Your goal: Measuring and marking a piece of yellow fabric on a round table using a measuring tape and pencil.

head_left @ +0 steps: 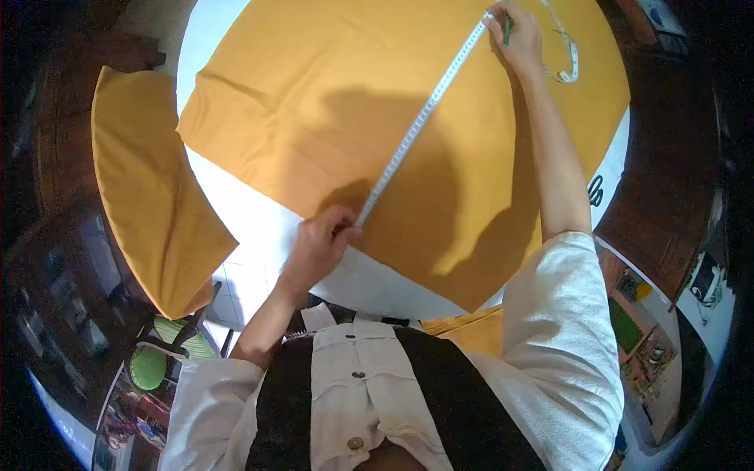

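A large piece of mustard-yellow fabric (365,135) lies over a white table (253,200), its lower corner pointing towards me. Near the fabric's lower left edge, my left hand (321,241) pinches one part of a white tape measure (421,118). The tape runs taut and diagonally to my right hand (518,35), at the top, which grips it and also holds a small green object, its kind unclear. The tape's loose length curls on the fabric to the right of my right hand.
Another mustard fabric piece (147,188) drapes at the left, beside the table. Black scissor handles (595,191) show at the table's right edge. A green chair or stool (148,368) stands low left. A shelf or tray with small items (654,353) is at the lower right.
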A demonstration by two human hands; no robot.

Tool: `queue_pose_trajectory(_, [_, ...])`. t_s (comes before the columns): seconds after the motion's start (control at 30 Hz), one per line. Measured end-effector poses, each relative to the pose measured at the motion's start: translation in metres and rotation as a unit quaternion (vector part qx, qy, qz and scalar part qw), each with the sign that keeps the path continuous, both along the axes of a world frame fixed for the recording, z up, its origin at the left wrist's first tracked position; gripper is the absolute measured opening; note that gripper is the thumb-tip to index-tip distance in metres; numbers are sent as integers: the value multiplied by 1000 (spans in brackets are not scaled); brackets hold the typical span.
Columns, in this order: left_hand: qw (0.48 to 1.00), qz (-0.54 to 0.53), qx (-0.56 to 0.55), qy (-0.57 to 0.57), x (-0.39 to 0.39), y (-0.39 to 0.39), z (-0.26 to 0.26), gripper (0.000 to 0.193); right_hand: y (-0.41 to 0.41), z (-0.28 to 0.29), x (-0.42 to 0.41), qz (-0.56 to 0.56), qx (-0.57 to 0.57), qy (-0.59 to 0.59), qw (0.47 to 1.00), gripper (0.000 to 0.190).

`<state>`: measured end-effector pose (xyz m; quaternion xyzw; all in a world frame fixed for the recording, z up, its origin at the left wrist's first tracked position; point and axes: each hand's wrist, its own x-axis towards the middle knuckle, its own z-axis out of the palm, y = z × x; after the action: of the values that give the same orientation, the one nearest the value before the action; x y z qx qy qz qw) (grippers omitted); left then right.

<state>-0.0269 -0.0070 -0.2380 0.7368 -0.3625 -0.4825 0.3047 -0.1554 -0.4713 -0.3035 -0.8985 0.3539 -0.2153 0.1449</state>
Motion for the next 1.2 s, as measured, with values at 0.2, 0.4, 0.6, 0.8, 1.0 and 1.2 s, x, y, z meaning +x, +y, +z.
queue_pose_trajectory(0.2, [999,-9,-46,-5,-32,-4,-14,18,3,-7,-48,51,-144,-53,987,23])
queue_pose_trajectory(0.4, [980,-22,-105,-168,-39,1,-25,14,9,-14,-35,4,-77,-82,994,22])
queue_pose_trajectory(0.6, [965,-28,-164,-203,-32,1,-29,12,13,-17,-28,-25,24,-143,989,23])
queue_pose_trajectory(0.8, [980,29,-116,-157,-36,13,-31,16,16,-25,-33,-48,58,-139,987,22])
queue_pose_trajectory(1.0, [968,14,-143,-205,-35,16,-38,17,15,-27,-31,10,-4,-157,988,23])
queue_pose_trajectory(1.2, [970,23,-149,-190,-34,16,-35,16,5,-32,-36,31,-38,-146,988,19])
